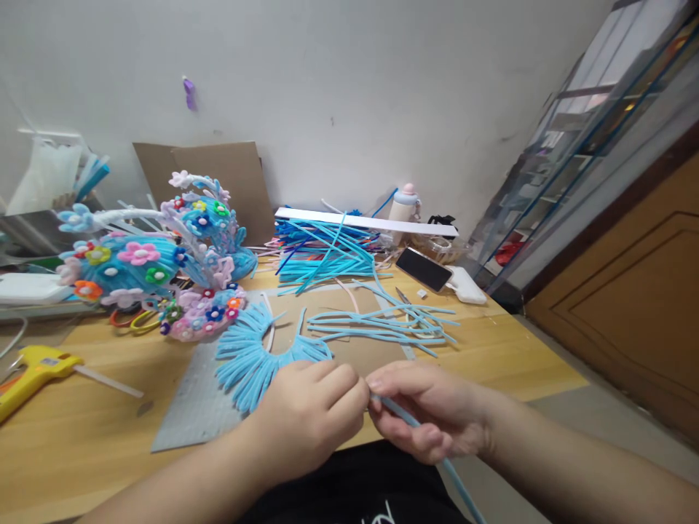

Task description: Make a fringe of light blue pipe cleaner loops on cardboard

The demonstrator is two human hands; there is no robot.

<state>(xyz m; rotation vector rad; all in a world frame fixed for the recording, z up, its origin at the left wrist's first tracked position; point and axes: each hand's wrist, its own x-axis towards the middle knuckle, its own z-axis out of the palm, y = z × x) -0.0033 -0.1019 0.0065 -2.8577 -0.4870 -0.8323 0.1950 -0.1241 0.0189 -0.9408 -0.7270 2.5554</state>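
Note:
Near the table's front edge my two hands meet at the fingertips. My right hand (426, 411) is closed on a light blue pipe cleaner (457, 484), whose free end hangs down toward the lower right. My left hand (317, 411) is closed in a pinch at the other end of that strip; its fingers hide what lies between them. Just beyond my left hand lies a fan-shaped piece of looped light blue pipe cleaners (245, 360), on a grey board (188, 407). Loose light blue pipe cleaners (382, 327) are spread behind my hands.
Flower-covered pipe cleaner pieces (136, 266) stand at the left, beyond a yellow glue gun (41, 371). A blue pipe cleaner pile (322, 255) lies at the back, with a phone (423, 269), white case (467, 285) and bottle (404, 211) to its right. Scissors (407, 302) lie among loose strips.

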